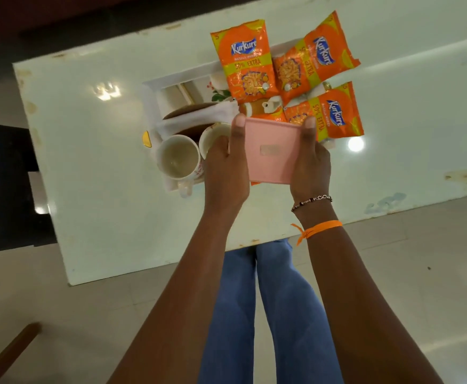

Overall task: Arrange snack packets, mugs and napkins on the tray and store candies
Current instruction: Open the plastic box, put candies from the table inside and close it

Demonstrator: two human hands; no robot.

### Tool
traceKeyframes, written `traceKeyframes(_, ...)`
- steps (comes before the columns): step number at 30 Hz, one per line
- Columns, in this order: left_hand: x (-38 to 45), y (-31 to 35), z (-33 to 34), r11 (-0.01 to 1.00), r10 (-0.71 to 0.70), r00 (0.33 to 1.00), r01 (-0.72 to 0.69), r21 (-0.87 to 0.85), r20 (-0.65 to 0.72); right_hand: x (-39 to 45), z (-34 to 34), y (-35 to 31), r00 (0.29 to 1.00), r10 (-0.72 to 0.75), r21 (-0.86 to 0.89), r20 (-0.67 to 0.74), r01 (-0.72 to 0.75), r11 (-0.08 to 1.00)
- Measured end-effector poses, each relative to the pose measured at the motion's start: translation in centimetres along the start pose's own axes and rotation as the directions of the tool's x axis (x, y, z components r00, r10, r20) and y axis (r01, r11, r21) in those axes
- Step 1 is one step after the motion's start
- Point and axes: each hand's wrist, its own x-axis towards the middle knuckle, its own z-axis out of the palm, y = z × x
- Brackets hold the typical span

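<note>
A pink lidded box (270,151) is held above the near edge of the white tray (150,87). My left hand (225,167) grips its left side and my right hand (311,162) grips its right side, both thumbs on the lid. Three orange snack packets (244,62) (314,56) (334,115) lie across the far and right part of the tray. Two white mugs (177,157) (215,138) stand at the tray's near left corner. A folded white napkin (199,119) lies just behind the mugs. No candies are visible.
The tray sits on a glossy white table (94,162) with chipped edges. A small yellow object (147,139) lies left of the tray. A dark chair (2,184) stands at the left. My legs in blue jeans (268,314) are below the table's near edge.
</note>
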Motion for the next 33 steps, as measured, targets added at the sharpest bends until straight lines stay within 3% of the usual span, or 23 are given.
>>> traceKeyframes(4,0.9,-0.6,-1.1,1.000,0.013,0.999,-0.014,-0.025,-0.053,0.1,1.4,-0.8,0.993,-0.116,-0.018,0.022,0.117,0.993)
traceKeyframes(8,2.8,-0.3,-2.7,0.991,-0.061,0.995,0.050,-0.128,-0.084,1.1,3.1,-1.4,0.978,-0.160,-0.061,0.131,0.169,0.984)
traceKeyframes(13,7.0,0.6,-5.2,1.000,0.001,0.974,-0.005,-0.019,-0.227,3.1,5.8,-3.2,0.930,-0.141,-0.056,0.339,0.170,0.984)
traceKeyframes(15,8.5,1.1,-6.0,0.999,0.040,0.960,-0.031,0.036,-0.278,4.0,7.2,-4.6,0.914,-0.171,-0.081,0.369,0.215,0.973)
traceKeyframes(19,11.7,2.3,-7.4,1.000,0.014,0.933,-0.019,-0.010,-0.361,6.6,9.9,-7.0,0.882,-0.289,-0.231,0.373,0.390,0.892)
traceKeyframes(22,14.3,2.9,-8.2,0.999,-0.019,0.945,0.028,0.022,-0.325,8.4,11.6,-7.8,0.886,-0.294,-0.270,0.359,0.400,0.876)
traceKeyframes(26,17.2,1.9,-8.8,0.971,-0.129,0.969,0.166,0.170,-0.211,10.9,13.9,-7.7,0.851,-0.167,-0.445,0.497,0.416,0.793)
traceKeyframes(33,18.8,-0.6,-9.1,0.928,-0.196,0.976,0.216,0.304,-0.095,12.2,14.9,-5.5,0.852,-0.081,-0.557,0.518,0.407,0.724)
